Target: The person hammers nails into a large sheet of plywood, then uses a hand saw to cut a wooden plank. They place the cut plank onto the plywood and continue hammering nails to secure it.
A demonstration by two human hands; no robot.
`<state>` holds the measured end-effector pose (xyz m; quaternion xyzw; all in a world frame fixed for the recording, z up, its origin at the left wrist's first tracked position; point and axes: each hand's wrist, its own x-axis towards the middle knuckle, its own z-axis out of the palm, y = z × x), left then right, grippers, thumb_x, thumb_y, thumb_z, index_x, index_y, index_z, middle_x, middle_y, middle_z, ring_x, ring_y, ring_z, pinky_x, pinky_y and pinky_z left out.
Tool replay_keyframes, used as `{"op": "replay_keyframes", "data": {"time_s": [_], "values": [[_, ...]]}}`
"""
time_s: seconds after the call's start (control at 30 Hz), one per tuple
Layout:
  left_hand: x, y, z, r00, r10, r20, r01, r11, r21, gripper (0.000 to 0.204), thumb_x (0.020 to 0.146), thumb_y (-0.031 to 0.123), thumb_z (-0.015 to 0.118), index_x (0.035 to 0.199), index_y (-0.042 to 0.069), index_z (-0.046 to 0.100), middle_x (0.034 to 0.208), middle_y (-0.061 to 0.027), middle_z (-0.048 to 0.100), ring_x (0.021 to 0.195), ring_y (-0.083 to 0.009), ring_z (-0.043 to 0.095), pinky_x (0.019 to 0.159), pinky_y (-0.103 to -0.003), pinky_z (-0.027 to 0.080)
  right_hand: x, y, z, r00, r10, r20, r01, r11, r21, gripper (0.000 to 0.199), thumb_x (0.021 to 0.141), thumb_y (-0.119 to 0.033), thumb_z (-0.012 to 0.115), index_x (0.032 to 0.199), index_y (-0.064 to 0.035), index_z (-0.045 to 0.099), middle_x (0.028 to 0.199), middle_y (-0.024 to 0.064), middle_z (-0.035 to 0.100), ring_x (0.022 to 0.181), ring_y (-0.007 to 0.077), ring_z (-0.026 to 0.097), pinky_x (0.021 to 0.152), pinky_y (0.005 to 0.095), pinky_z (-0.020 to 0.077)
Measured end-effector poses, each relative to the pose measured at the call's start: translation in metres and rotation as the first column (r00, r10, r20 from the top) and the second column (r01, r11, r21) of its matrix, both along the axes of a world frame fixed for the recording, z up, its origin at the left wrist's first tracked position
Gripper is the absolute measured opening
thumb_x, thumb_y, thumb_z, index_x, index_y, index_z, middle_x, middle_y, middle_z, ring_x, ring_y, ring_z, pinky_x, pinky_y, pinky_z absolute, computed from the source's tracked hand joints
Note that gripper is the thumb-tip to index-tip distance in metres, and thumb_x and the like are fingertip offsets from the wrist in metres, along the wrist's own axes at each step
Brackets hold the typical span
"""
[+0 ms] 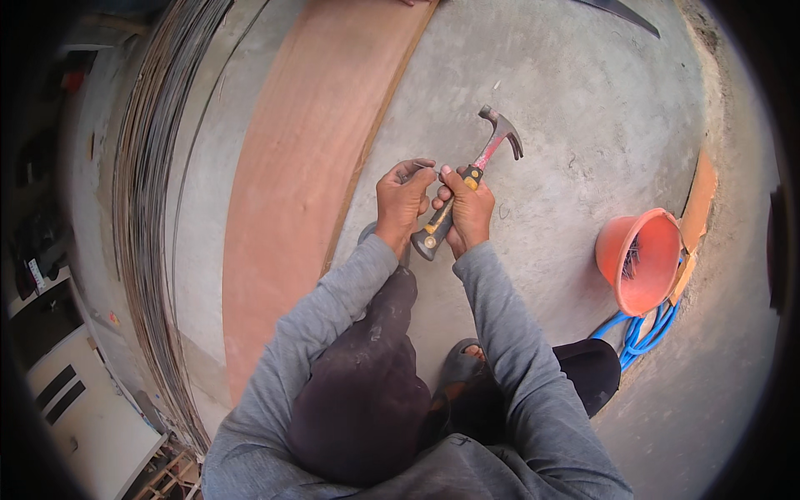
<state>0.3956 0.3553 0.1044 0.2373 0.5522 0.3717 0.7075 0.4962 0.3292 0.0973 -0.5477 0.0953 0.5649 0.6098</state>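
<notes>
A claw hammer [492,150] with a black and yellow grip slants up and to the right, its head away from me. My right hand [468,204] is closed round its handle, thumb and forefinger pressed together near my left hand. Beside it, my left hand [402,200] is closed in a pinch. A thin metal piece that looks like a nail [427,167] shows at those fingertips, mostly hidden. Both hands are above the concrete floor, just right of a long curved-looking plywood strip [292,167].
An orange bucket [612,250] with dark nails inside stands tilted at right, by a coiled blue hose or cord [642,337] and wood scraps [698,200]. Long thin rods [154,142] lie bundled at left. A dark blade [621,10] lies top right. Another person's fingers touch the plywood's far end.
</notes>
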Motion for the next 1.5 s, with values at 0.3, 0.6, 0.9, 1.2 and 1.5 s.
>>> {"op": "replay_keyframes", "data": {"time_s": [0.3, 0.6, 0.9, 1.2, 1.5], "values": [[-0.050, 0.065, -0.047, 0.862, 0.117, -0.493, 0.168, 0.852, 0.496, 0.018, 0.093, 0.011, 0.063, 0.093, -0.003, 0.073, 0.086, -0.0054, 0.070, 0.076, -0.0124, 0.062, 0.070, -0.028, 0.049, -0.018, -0.006, -0.017, 0.957, 0.270, 0.107, -0.273, 0.962, 0.019, 0.023, 0.094, -0.012, 0.070, 0.103, -0.0023, 0.051, 0.080, 0.0068, 0.061, 0.057, 0.0110, 0.058, 0.045, 0.0275, 0.0497], [-0.082, 0.142, -0.085, 0.688, 0.053, -0.724, 0.389, 0.815, 0.429, 0.017, 0.094, 0.009, 0.062, 0.097, -0.002, 0.073, 0.094, -0.0085, 0.073, 0.088, -0.0163, 0.066, 0.082, -0.029, 0.050, -0.009, -0.006, -0.012, 0.573, 0.538, 0.618, -0.615, 0.781, -0.109, 0.054, 0.100, -0.016, 0.059, 0.147, -0.0011, 0.036, 0.077, 0.0050, 0.057, 0.056, 0.0109, 0.056, 0.047, 0.0286, 0.0490], [-0.080, 0.150, -0.103, 0.615, 0.108, -0.781, 0.480, 0.735, 0.479, 0.012, 0.090, 0.010, 0.067, 0.096, 0.002, 0.074, 0.095, -0.0105, 0.073, 0.086, -0.0208, 0.069, 0.079, -0.032, 0.052, 0.007, 0.033, 0.006, 0.251, 0.442, 0.861, -0.759, 0.642, -0.108, 0.054, 0.100, -0.014, 0.055, 0.149, -0.0006, 0.035, 0.099, 0.0256, 0.066, 0.091, 0.0407, 0.066, 0.082, 0.0469, 0.0502], [-0.071, 0.140, -0.108, 0.563, 0.271, -0.781, 0.442, 0.700, 0.562, 0.009, 0.088, 0.017, 0.070, 0.093, 0.010, 0.075, 0.092, -0.0047, 0.070, 0.082, -0.0253, 0.069, 0.073, -0.035, 0.053, 0.015, 0.077, 0.026, 0.095, 0.589, 0.803, -0.827, 0.496, -0.266, 0.055, 0.100, -0.013, 0.054, 0.150, -0.0023, 0.033, 0.092, 0.0248, 0.066, 0.079, 0.0419, 0.067, 0.076, 0.0502, 0.0495], [-0.065, 0.134, -0.113, 0.469, 0.315, -0.825, 0.461, 0.710, 0.533, 0.007, 0.088, 0.013, 0.069, 0.093, 0.012, 0.074, 0.093, -0.0029, 0.071, 0.082, -0.0233, 0.070, 0.072, -0.034, 0.053, 0.020, 0.088, 0.037, -0.156, 0.556, 0.816, -0.830, 0.374, -0.413, 0.059, 0.101, -0.014, 0.054, 0.154, -0.0024, 0.031, 0.076, 0.0160, 0.062, 0.065, 0.0263, 0.062, 0.066, 0.0368, 0.0495]]}}
